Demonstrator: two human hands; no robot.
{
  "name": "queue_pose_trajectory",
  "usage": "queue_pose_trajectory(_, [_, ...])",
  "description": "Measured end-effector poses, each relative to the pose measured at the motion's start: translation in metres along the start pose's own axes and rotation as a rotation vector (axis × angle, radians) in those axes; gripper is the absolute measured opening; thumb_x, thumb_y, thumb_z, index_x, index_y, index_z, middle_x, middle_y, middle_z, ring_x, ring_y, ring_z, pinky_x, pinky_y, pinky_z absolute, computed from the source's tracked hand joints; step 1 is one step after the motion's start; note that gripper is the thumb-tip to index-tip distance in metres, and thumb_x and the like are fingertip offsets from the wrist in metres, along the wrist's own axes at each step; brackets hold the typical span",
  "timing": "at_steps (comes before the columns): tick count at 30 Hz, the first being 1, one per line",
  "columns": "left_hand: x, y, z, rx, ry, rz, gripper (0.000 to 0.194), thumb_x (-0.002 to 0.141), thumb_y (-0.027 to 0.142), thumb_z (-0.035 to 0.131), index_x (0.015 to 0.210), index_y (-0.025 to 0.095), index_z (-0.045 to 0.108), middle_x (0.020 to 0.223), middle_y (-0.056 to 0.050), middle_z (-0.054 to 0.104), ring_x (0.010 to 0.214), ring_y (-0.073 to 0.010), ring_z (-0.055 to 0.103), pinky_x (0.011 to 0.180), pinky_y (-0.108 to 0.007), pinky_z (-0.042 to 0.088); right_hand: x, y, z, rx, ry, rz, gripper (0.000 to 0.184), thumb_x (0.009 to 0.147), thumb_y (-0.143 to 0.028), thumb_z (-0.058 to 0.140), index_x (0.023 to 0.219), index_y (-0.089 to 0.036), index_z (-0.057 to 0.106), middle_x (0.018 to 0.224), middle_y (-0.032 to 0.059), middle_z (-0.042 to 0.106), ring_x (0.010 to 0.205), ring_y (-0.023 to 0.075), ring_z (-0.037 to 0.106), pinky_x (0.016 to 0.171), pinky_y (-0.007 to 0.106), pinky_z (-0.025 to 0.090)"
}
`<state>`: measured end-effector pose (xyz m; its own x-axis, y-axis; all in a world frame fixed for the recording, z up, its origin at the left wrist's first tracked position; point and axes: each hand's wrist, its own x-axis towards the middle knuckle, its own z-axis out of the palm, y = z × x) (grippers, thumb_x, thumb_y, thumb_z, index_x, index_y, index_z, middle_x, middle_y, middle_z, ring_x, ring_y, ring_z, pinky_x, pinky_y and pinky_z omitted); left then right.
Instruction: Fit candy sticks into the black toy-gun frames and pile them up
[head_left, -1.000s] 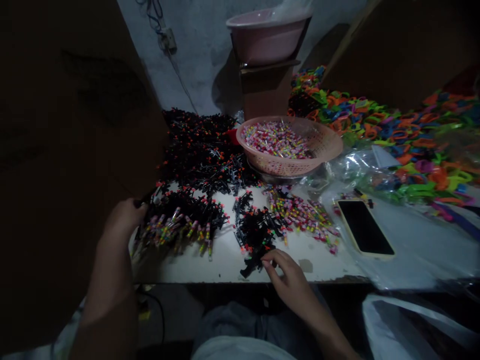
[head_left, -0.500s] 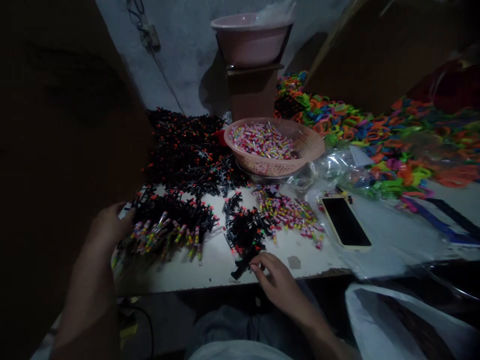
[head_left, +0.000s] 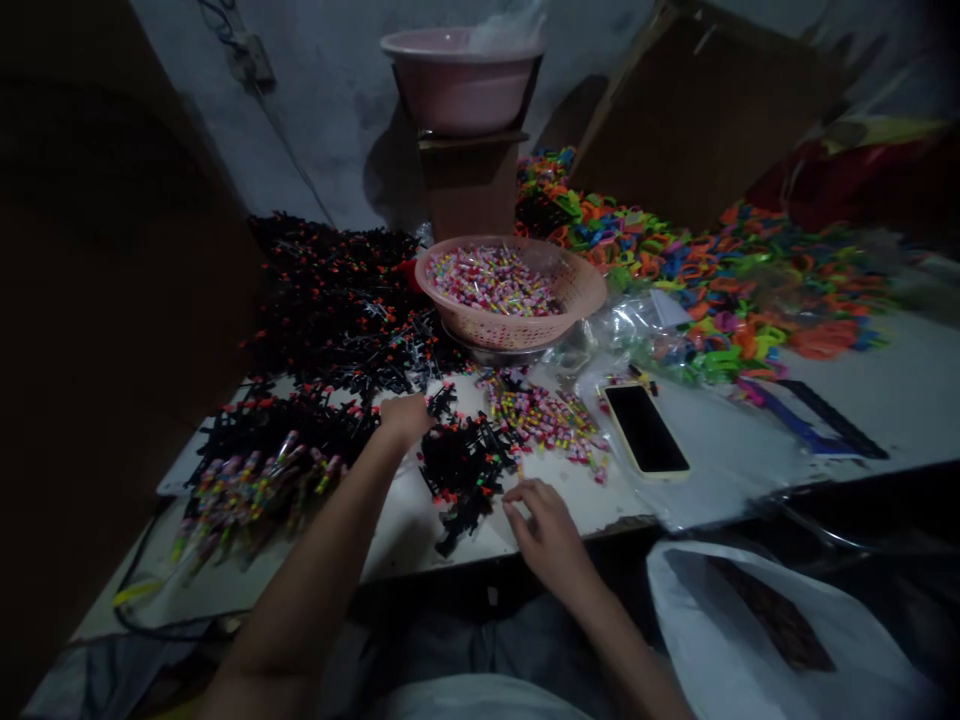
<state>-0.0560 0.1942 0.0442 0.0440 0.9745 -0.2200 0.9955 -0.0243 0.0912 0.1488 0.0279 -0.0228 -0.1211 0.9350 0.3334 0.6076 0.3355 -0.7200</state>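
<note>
My left hand (head_left: pixel 406 418) reaches over the table to the edge of the black toy pieces, between the big heap (head_left: pixel 337 300) and a smaller pile (head_left: pixel 466 455). Its fingers are turned away and hidden. Close to the right side of that smaller pile is my right hand (head_left: pixel 546 525), thumb and index finger curled together. Nothing can be made out between those fingertips. A black piece with a bent shape (head_left: pixel 454 532) lies at the pile's near end, apart from the right hand. Small multicoloured tubes (head_left: pixel 551 420) are spread just behind the right hand.
A pink perforated basket (head_left: pixel 510 325) holds more tubes. Black pieces with tubes attached (head_left: pixel 247 490) lie at left. A phone (head_left: pixel 646 430) rests on clear plastic (head_left: pixel 720 455). Bright plastic pieces (head_left: pixel 675 260) are heaped behind. A white bag (head_left: pixel 675 590) hangs at the front right edge.
My left hand has moved right, from the left bundle to the black pieces in the middle. My right hand has let go of the black piece, which now lies on the table. The view has shifted right.
</note>
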Motion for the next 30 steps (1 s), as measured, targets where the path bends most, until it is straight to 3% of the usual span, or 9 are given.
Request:
queue_pose_trajectory(6, [0.026,0.004,0.008,-0.183,-0.154,0.006,0.036,0.086,0.035,0.057,0.116,0.016,0.056,0.118,-0.010,0.058,0.103,-0.0235,0.058,0.086,-0.044,0.049,0.020,0.046,-0.019,-0.319,0.150,0.140,0.024,0.087,-0.016,0.048,0.106,-0.019,0.062,0.103,0.0109,0.056,0.098,0.0259,0.052,0.087,0.043,0.040])
queue_pose_trajectory(10, [0.025,0.003,0.012,-0.406,-0.128,0.013,0.030,0.084,0.035,0.058,0.104,0.012,0.061,0.106,-0.007,0.063,0.091,-0.0226,0.062,0.076,-0.037,0.052,0.039,0.054,-0.016,-0.413,0.179,0.172,0.034,0.086,-0.018,0.050,0.119,-0.020,0.056,0.118,0.0129,0.053,0.109,0.0296,0.047,0.089,0.045,0.037])
queue_pose_trajectory(13, [0.012,0.001,0.010,-0.603,0.019,-0.009,0.025,0.080,0.031,0.060,0.094,0.011,0.061,0.097,-0.009,0.066,0.087,-0.0240,0.064,0.068,-0.031,0.051,0.055,0.056,-0.013,-0.441,0.184,0.212,0.032,0.085,-0.022,0.053,0.116,-0.018,0.057,0.114,0.0136,0.057,0.109,0.0306,0.048,0.087,0.044,0.035])
queue_pose_trajectory(15, [-0.005,0.002,0.008,-0.726,0.114,-0.022,0.026,0.082,0.032,0.055,0.101,0.014,0.055,0.103,-0.010,0.065,0.085,-0.0216,0.065,0.066,-0.030,0.052,0.062,0.058,-0.013,-0.413,0.193,0.231,0.023,0.084,-0.023,0.055,0.105,-0.017,0.061,0.105,0.0129,0.061,0.103,0.0293,0.051,0.086,0.042,0.035])
queue_pose_trajectory(18, [-0.045,0.004,0.005,-1.072,0.104,0.005,0.028,0.085,0.038,0.050,0.105,0.019,0.046,0.102,-0.008,0.065,0.075,-0.0166,0.067,0.069,-0.033,0.055,0.065,0.058,-0.018,-0.359,0.211,0.236,0.013,0.083,-0.023,0.054,0.093,-0.017,0.060,0.093,0.0095,0.064,0.091,0.0246,0.055,0.082,0.037,0.037])
queue_pose_trajectory(21, [-0.087,0.011,0.009,-1.608,-0.061,0.054,0.041,0.071,0.031,0.071,0.103,0.020,0.047,0.094,-0.006,0.068,0.080,-0.0178,0.069,0.084,-0.038,0.054,0.056,0.045,-0.024,-0.137,0.274,0.219,0.013,0.082,-0.025,0.053,0.092,-0.017,0.058,0.082,0.0049,0.063,0.075,0.0192,0.056,0.071,0.032,0.041])
queue_pose_trajectory(23, [-0.110,0.018,0.015,-1.803,-0.087,0.020,0.052,0.059,0.021,0.080,0.101,0.020,0.050,0.089,-0.005,0.069,0.087,-0.0199,0.068,0.090,-0.040,0.051,0.044,0.028,-0.025,0.137,0.295,0.182,0.013,0.081,-0.028,0.057,0.090,-0.019,0.057,0.081,0.0029,0.061,0.071,0.0172,0.055,0.067,0.029,0.043])
queue_pose_trajectory(27, [-0.140,0.031,0.033,-1.835,0.007,-0.052,0.048,0.057,0.025,0.082,0.097,0.018,0.057,0.085,-0.004,0.072,0.085,-0.0211,0.068,0.086,-0.040,0.052,0.016,-0.018,-0.023,0.630,0.125,0.133,0.013,0.081,-0.031,0.064,0.085,-0.022,0.055,0.098,0.0046,0.065,0.092,0.0182,0.061,0.079,0.032,0.047])
queue_pose_trajectory(30, [-0.153,0.037,0.043,-1.794,0.010,-0.020,0.041,0.061,0.029,0.080,0.095,0.017,0.061,0.089,-0.006,0.073,0.086,-0.0211,0.068,0.082,-0.037,0.053,0.003,-0.045,-0.020,0.597,0.040,0.107,0.011,0.086,-0.027,0.059,0.096,-0.023,0.061,0.095,0.0040,0.068,0.091,0.0177,0.062,0.081,0.032,0.048])
